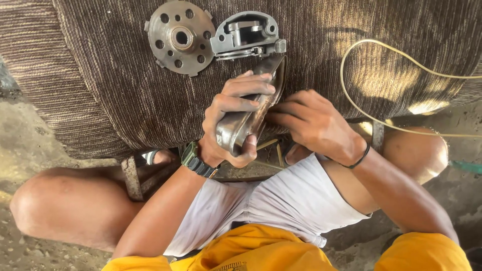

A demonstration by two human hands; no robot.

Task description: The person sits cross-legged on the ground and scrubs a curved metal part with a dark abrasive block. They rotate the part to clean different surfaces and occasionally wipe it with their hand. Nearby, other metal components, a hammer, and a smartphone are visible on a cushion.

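One long metal casting (251,118) is gripped in the left hand (228,125), whose fingers are wrapped shut around its lower end. The right hand (314,123) is laid against the casting's side, fingers half curled; whether anything is pinched cannot be told. Beyond the hands, on a brown striped cloth (115,95), one holed disc (181,36) and one grey housing (247,34) are set side by side. One pale hose (351,103) is looped to the right, cut off at the edge.

- Brown ribbed woven cloth (125,90) spread across the ground.
- Rough grey dirt floor (20,135) left of the cloth.
- Patchy sunlight on the cloth's right part.
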